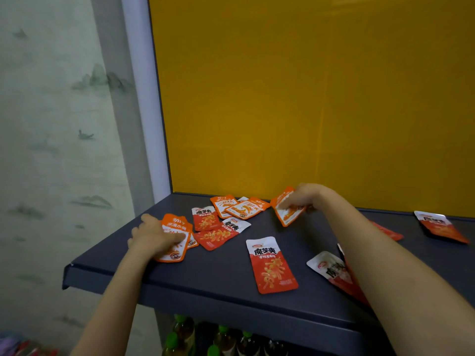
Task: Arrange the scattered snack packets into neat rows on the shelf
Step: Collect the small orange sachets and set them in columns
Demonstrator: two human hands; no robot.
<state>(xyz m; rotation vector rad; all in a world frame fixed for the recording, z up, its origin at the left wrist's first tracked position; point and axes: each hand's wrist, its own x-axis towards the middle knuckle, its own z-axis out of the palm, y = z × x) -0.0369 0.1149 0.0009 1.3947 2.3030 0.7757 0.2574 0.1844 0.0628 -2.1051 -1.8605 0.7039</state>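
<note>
Dark grey-blue metal shelf point(226, 299) against a mustard-yellow back panel point(308, 98), painted landscape wallpaper point(51, 124) off to the left, green-capped drink bottles point(180, 337) on the level below.

Far left, the left hand point(154, 237) lies flat with fingers spread on a small pile of orange-and-white foil snack packets point(177, 250), pinning rather than gripping. If it were me, I'd square that pile against the shelf's edge first and use it as the start of the row.

Just right of it sits a loose cluster of red and orange packets point(226, 219), overlapping at all angles. One red-and-white packet point(272, 265) lies alone near the front, between the two arms.

At the back, the right hand point(305, 196) pinches a single orange packet point(288, 209), tilted up off the shelf. More red packets point(442, 227) lie well apart, far right; some hide under the right forearm.
</note>
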